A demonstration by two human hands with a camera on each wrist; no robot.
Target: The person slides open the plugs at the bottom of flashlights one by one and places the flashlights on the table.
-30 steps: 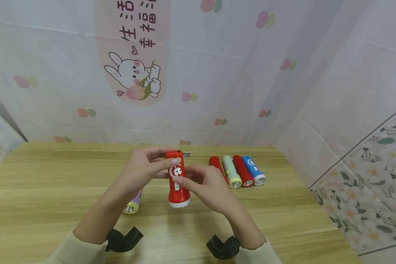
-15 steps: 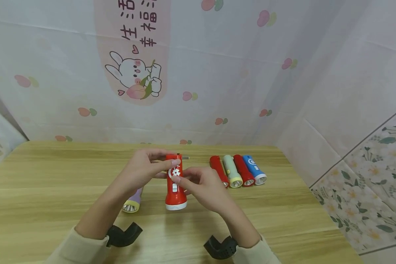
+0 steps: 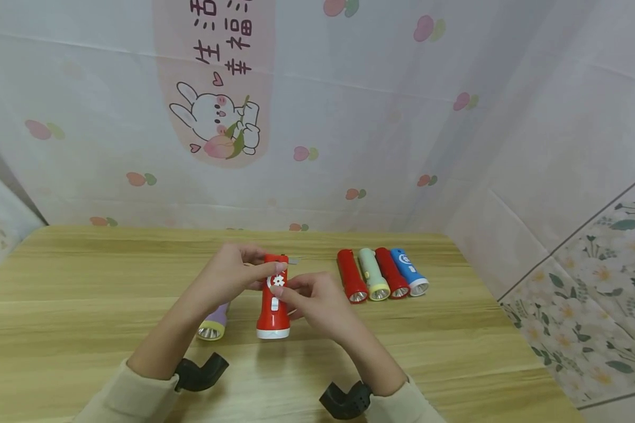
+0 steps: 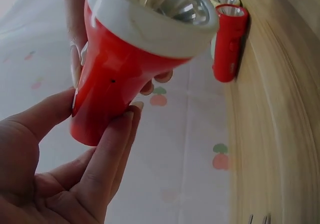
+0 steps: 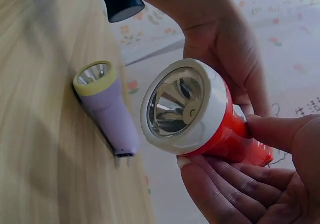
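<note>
We see both hands grasping one red flashlight (image 3: 273,318), which is raised above the worktop (image 3: 111,273) with its white rim (image 3: 273,334) facing 6 o'clock. The left hand (image 3: 230,274) pinches the tail end from the 10 o'clock side, its thumb across the printed front and its fingers behind. The right hand (image 3: 321,304) grips the middle from 4 o'clock, its thumb tip between the white flower emblem (image 3: 278,282) and the pale slide switch (image 3: 275,304). Near the tail, a metal prong (image 3: 293,261) sticks out toward 3 o'clock. From the right wrist we look into the silver reflector (image 5: 177,102) inside the rim.

At 8 o'clock from the held flashlight, a purple flashlight (image 3: 216,319) with a yellow rim lies near it on the worktop, partly hidden by the left forearm in the head view; the right wrist view shows two prongs (image 5: 123,160) at its tail.

Between 2 and 3 o'clock, we find four more flashlights lying side by side, lenses toward 6 o'clock: a plain red one (image 3: 351,275), a pale green one (image 3: 373,271), a dark red one (image 3: 391,272) and a blue one (image 3: 408,270). At 12 o'clock, beyond the worktop, hangs a fruit-patterned cloth (image 3: 360,129).
</note>
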